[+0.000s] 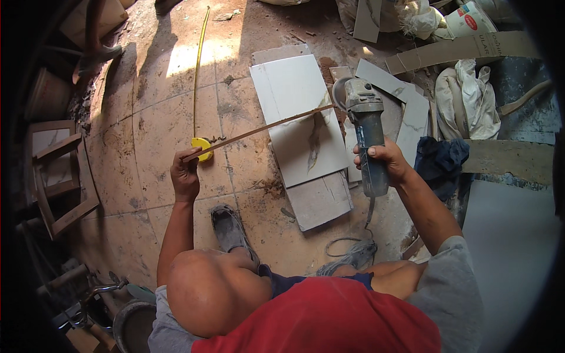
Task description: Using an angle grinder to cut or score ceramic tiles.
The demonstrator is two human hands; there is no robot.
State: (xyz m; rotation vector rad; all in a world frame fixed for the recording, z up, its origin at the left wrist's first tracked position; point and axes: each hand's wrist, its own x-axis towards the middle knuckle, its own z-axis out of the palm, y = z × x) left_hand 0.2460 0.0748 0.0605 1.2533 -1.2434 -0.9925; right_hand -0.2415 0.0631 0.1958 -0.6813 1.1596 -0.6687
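Note:
My left hand [185, 176] is closed on one end of a long thin brown strip [265, 128], whose material I cannot make out. The strip slants up to the right, its far end by the disc of an angle grinder [372, 147]. Wrapped round the grinder's dark body is my right hand [385, 159]; the grinder's head points away from me. Whether disc and strip touch is unclear. Below the strip a white marbled tile [306, 141] lies over other tile pieces [321, 200]. Just beyond my left hand a yellow tape measure [202, 148] rests on the floor, its blade pulled out.
Cut tile pieces [412, 117], a white sack [468, 103], dark cloth [440, 162] and a white bucket [469, 22] crowd the right. The grinder's cord [341, 247] loops near my right foot. Wooden frames [65, 182] lean at left. Another person's foot [97, 59] shows at upper left.

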